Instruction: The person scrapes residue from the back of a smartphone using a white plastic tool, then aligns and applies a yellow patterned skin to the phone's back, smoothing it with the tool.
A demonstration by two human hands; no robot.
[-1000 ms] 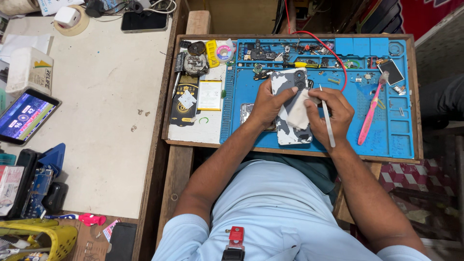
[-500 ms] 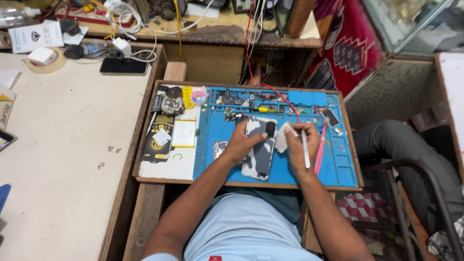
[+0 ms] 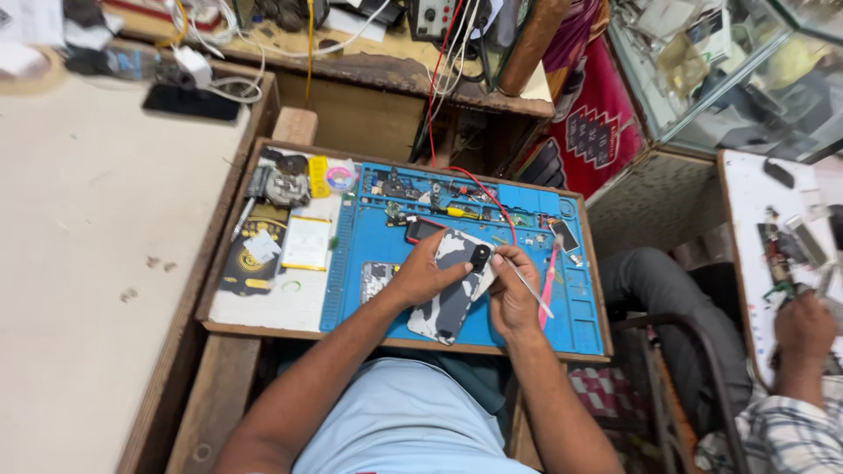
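A: Head view, first item?
B: Grey-and-white camouflage-patterned phone (image 3: 454, 294), lying on the blue silicone repair mat (image 3: 369, 250), near its front edge. Left hand (image 3: 423, 279) is pressing it, fingers curled over its upper edge.
A: Second item?
B: Right hand (image 3: 512, 294), fingers pinched shut around a thin metal tool (image 3: 527, 288), tip touching the phone's camera corner.

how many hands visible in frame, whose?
3. The person's left hand rests on the camo-patterned phone; their right hand holds a thin tool beside it. A co-worker's hand is at the far-right table; another may be hidden.
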